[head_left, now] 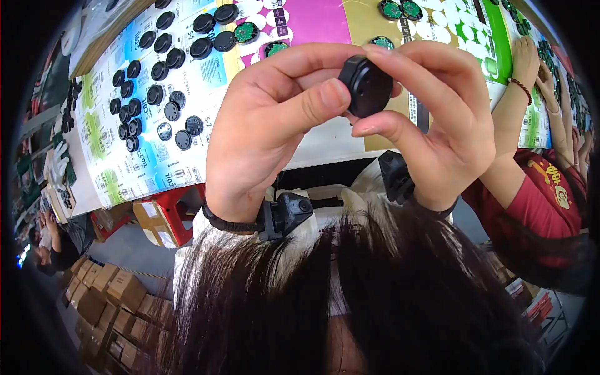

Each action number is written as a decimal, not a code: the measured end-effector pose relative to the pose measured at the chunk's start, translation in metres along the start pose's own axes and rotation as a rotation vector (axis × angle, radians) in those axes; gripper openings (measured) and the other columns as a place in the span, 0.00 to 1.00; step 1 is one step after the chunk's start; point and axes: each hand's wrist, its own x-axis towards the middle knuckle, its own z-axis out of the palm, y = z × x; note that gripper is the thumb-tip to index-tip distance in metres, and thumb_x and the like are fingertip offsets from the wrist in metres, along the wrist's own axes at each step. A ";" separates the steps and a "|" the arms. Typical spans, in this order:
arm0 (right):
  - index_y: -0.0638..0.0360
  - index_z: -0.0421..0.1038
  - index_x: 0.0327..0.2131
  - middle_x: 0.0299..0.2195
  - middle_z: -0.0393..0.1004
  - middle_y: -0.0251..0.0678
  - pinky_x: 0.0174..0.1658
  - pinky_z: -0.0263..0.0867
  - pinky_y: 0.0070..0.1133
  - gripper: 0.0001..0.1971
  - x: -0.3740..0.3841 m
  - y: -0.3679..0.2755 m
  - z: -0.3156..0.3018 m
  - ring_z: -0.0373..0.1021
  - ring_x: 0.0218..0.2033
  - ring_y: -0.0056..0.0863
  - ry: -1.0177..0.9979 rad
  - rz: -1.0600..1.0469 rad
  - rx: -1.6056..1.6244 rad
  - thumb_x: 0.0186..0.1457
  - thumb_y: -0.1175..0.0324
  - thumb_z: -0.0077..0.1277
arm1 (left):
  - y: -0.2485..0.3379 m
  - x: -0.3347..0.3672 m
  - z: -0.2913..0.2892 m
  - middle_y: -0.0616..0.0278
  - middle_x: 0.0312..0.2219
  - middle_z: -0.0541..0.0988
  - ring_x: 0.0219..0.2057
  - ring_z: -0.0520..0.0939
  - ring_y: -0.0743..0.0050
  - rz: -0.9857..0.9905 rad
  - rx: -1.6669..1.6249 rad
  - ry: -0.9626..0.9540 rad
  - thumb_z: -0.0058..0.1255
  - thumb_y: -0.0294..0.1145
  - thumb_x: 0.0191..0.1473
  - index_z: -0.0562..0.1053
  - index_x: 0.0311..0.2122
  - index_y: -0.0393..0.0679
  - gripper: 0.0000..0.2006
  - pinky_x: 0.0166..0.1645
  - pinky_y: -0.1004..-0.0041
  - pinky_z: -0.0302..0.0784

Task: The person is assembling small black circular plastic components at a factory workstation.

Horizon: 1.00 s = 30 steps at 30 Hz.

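A round black plastic housing (371, 90) is held up above the table's near edge, between both my hands. My left hand (265, 103) pinches its left side with thumb and fingers. From the right, my right hand (440, 109) grips it, the index finger on top and the thumb by the lower edge. Its flat dark face is turned partly toward me; whatever is inside is hidden. Behind my hands, green circuit boards in round black cases (246, 32) lie on the table. A plain black disc (224, 41) lies beside one of them.
Several black round parts (155, 95) are spread over the printed sheets (112, 150) at the left. Close by on the right, a co-worker's arm (515, 119) reaches onto the table. A red stool (170, 215) and cardboard boxes (125, 286) stand below at the left.
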 end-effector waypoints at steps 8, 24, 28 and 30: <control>0.63 0.71 0.35 0.31 0.65 0.37 0.34 0.62 0.16 0.24 0.005 -0.018 -0.002 0.64 0.32 0.26 -0.053 0.169 -0.054 0.26 0.73 0.60 | -0.002 -0.002 0.000 0.56 0.39 0.70 0.40 0.72 0.71 0.041 -0.011 0.047 0.44 0.37 0.49 0.61 0.46 0.33 0.22 0.44 0.75 0.68; 0.65 0.67 0.37 0.34 0.69 0.40 0.36 0.64 0.15 0.16 -0.011 -0.005 0.054 0.67 0.34 0.24 0.094 0.638 0.786 0.40 0.83 0.49 | -0.018 -0.017 0.006 0.60 0.25 0.73 0.26 0.74 0.78 0.420 0.864 0.571 0.37 0.15 0.46 0.67 0.33 0.32 0.08 0.33 0.83 0.69; 0.67 0.66 0.37 0.34 0.69 0.39 0.37 0.64 0.15 0.13 0.003 -0.015 0.063 0.67 0.35 0.22 0.033 0.609 0.854 0.43 0.82 0.47 | -0.010 -0.026 -0.001 0.61 0.25 0.73 0.23 0.73 0.80 0.499 0.928 0.641 0.38 0.18 0.47 0.68 0.32 0.33 0.07 0.30 0.83 0.69; 0.67 0.66 0.37 0.34 0.69 0.39 0.37 0.64 0.16 0.13 0.018 -0.018 0.067 0.68 0.35 0.23 -0.082 0.599 0.837 0.43 0.81 0.47 | -0.003 -0.031 -0.006 0.61 0.24 0.73 0.22 0.73 0.80 0.554 0.946 0.657 0.38 0.19 0.48 0.68 0.32 0.34 0.06 0.30 0.83 0.69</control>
